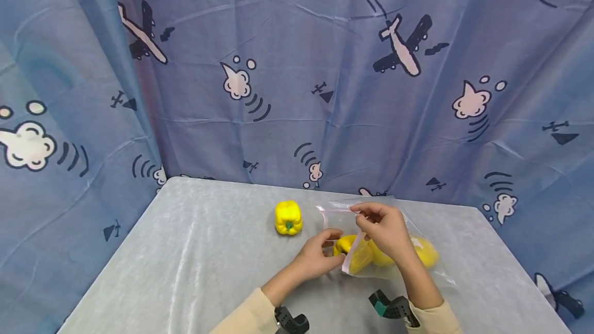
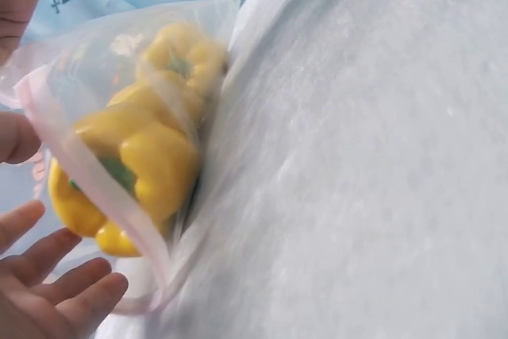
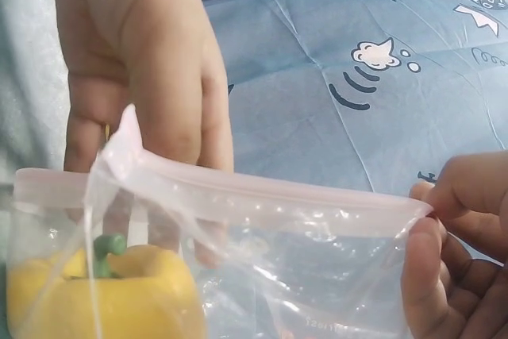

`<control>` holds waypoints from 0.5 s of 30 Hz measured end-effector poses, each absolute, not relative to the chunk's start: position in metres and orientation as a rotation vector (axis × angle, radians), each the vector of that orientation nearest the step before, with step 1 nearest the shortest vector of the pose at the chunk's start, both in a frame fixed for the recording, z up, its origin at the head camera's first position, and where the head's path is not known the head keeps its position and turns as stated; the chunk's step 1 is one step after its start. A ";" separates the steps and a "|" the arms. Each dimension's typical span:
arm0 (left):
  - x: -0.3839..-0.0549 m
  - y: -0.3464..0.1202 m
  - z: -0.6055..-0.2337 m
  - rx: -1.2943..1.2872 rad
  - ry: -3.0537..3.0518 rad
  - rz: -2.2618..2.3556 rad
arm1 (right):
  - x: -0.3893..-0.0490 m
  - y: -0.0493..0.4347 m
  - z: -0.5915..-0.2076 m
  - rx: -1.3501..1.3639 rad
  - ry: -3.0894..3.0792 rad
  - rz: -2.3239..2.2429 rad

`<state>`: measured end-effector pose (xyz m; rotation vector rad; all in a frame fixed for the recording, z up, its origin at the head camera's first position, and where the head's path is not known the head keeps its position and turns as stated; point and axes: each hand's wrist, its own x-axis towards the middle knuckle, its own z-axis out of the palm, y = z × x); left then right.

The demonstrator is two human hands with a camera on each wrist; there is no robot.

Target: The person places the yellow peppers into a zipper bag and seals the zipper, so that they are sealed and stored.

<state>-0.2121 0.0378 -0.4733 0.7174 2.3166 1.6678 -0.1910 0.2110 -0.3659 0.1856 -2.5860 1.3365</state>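
Observation:
A clear zip bag point(image 1: 351, 255) with a pink-edged mouth lies on its side, mouth facing left. Several yellow bell peppers are inside, the one nearest the mouth point(image 2: 163, 172) showing its green stem. My right hand point(image 1: 384, 228) pinches the upper rim of the bag between thumb and fingertips, lifting the mouth apart. At that mouth is my left hand point(image 1: 319, 255), its fingers point(image 2: 91, 299) spread and loosely extended close beside the nearest pepper. The right wrist view has some left fingers inside the bag's mouth; whether they touch the pepper I cannot tell.
Another yellow bell pepper point(image 1: 288, 218) stands outside the bag, behind and left of my left hand. A pale cloth covers the table point(image 1: 223, 262). Blue curtains point(image 1: 278, 66) printed with planes and clouds hang around its back and sides.

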 end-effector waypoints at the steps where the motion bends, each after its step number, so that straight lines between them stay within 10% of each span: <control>1: -0.212 0.036 -0.472 0.719 2.320 1.671 | -0.191 0.211 -0.366 0.189 -2.586 1.334; 15: -0.215 0.004 -0.453 0.754 2.457 1.840 | -0.192 0.211 -0.366 0.191 -2.592 1.320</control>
